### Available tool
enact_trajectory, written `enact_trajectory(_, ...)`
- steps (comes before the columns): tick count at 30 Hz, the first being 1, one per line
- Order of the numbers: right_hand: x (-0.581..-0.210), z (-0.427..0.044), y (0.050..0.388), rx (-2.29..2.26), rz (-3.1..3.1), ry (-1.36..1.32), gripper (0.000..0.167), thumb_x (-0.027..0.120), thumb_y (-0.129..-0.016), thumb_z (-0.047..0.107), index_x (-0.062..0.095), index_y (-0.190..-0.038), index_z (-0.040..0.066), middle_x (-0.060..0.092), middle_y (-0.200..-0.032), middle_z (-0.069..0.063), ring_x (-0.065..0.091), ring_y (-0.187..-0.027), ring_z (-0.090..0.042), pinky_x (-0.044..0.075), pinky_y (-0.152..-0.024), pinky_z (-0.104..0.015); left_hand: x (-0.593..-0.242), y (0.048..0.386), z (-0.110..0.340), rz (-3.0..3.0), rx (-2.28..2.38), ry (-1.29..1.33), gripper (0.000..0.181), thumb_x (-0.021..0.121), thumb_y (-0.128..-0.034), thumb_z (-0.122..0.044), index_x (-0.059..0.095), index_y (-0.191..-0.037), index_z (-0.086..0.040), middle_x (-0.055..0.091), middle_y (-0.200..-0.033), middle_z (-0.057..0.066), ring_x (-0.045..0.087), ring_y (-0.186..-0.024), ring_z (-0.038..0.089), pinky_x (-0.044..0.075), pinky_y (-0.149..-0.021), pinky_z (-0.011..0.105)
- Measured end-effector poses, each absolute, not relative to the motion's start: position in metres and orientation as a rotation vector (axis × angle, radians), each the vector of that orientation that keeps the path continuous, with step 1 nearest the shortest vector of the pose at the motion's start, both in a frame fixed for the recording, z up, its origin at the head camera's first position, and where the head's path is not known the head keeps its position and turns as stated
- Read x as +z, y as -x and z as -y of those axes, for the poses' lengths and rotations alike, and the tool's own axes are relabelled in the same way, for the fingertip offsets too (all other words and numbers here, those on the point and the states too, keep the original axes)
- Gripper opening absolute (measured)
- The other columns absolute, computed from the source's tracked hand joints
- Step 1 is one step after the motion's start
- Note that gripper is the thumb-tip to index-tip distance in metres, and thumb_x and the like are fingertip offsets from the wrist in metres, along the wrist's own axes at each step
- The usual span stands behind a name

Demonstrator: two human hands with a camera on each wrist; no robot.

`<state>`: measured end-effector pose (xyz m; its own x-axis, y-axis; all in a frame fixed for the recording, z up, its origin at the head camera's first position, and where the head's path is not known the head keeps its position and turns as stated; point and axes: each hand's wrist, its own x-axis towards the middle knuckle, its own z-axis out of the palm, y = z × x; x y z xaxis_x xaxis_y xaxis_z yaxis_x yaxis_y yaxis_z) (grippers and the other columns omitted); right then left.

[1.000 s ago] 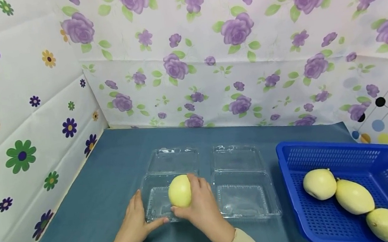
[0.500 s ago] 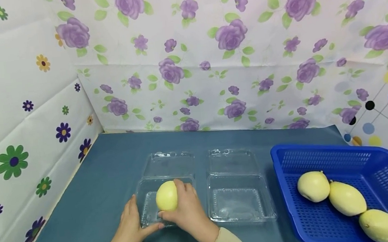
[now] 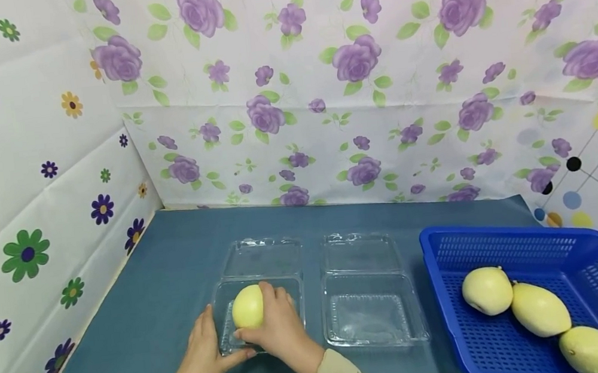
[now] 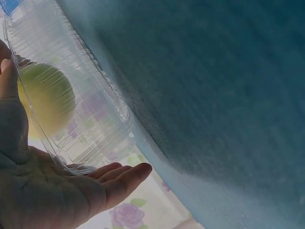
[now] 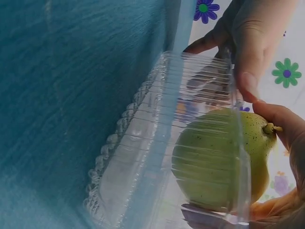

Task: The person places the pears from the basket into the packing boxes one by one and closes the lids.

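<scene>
Pear (image 3: 246, 307) was pale yellow-green, plump, finely speckled, short-stemmed | right hand (image 3: 278, 322) gripped it, fingers curled | left hand (image 3: 204, 347), fingers straight, touched the clear container (image 3: 222, 297)

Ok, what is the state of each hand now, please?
Left hand: open, touching a clear rectangular plastic box.
Right hand: holding a rounded yellow-green pear.

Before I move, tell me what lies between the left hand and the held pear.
The clear container's wall: the left wrist view shows the held pear through it, with the left hand outside.
</scene>
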<state>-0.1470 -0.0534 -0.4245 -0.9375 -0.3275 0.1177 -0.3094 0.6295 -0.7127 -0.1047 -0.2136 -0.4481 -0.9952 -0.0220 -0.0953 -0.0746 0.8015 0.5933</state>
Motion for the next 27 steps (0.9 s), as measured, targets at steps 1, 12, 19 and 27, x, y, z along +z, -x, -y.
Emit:
enact_trajectory(1,-0.425,0.053,0.148,-1.213,-2.815,0.546,0.089,0.086,-0.067,0.036,0.043,-0.134,-0.003,0.053,-0.109,-0.021,0.053,-0.092,-0.030,0.049,-0.064,-0.038,-0.448,0.106,0.212,-2.895,0.957,0.077,0.128,0.078,-0.0677,-0.056,0.007,-0.144,0.018,0.019,-0.142,0.043,0.021,-0.130,0.062,0.030,-0.096,0.072)
enact_trajectory(12,-0.440,0.065,0.157,-1.117,-2.815,0.468,0.091,0.086,-0.065,0.043,0.043,-0.133,0.000,0.053,-0.106,-0.016,0.053,-0.091,-0.025,0.049,-0.067,-0.034,-0.447,0.109,0.212,-2.852,0.914,0.093,0.128,0.075,-0.0703,-0.060,0.004,-0.144,0.018,0.015,-0.144,0.043,0.018,-0.130,0.062,0.029,-0.096,0.073)
enact_trajectory(19,-0.445,0.068,0.161,-1.172,-2.753,0.484,0.090,0.087,-0.065,0.040,0.043,-0.134,0.000,0.051,-0.104,-0.015,0.051,-0.088,-0.021,0.047,-0.063,-0.030,-0.447,0.109,0.213,-2.845,0.891,0.092,0.129,0.072,-0.0705,-0.064,0.004,-0.144,0.018,0.014,-0.144,0.043,0.018,-0.129,0.062,0.028,-0.096,0.073)
enact_trajectory(27,-0.443,0.070,0.164,-1.165,-2.680,0.456,0.088,0.085,-0.066,0.044,0.043,-0.135,0.008,0.051,-0.107,-0.012,0.052,-0.089,-0.021,0.048,-0.064,-0.033,-0.448,0.111,0.213,-2.818,0.907,0.099,0.128,0.072,-0.0718,-0.062,0.003,-0.144,0.018,0.012,-0.144,0.044,0.017,-0.129,0.063,0.028,-0.095,0.074)
